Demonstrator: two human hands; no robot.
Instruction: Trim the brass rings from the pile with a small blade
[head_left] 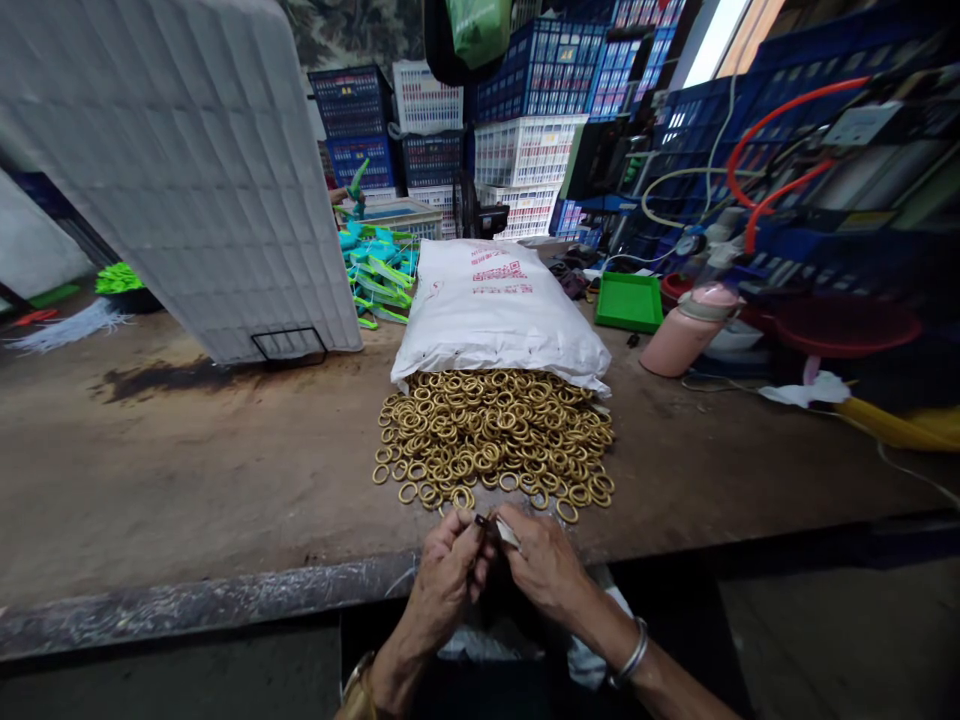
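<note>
At the tabletop's [187,470] near edge, the left hand [448,578] and right hand [545,562] pinch a small pale strip [505,531] between closed fingertips, just before a heap of brass rings [495,432] spilling from a white sack [496,310].

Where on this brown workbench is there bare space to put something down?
The widest bare stretch of the brown workbench lies left of the pile of gold metal rings, in front of the white ribbed panel. A smaller patch lies right of the rings, before the pink bottle. The far right, with hoses and the red basin, is crowded.
</note>
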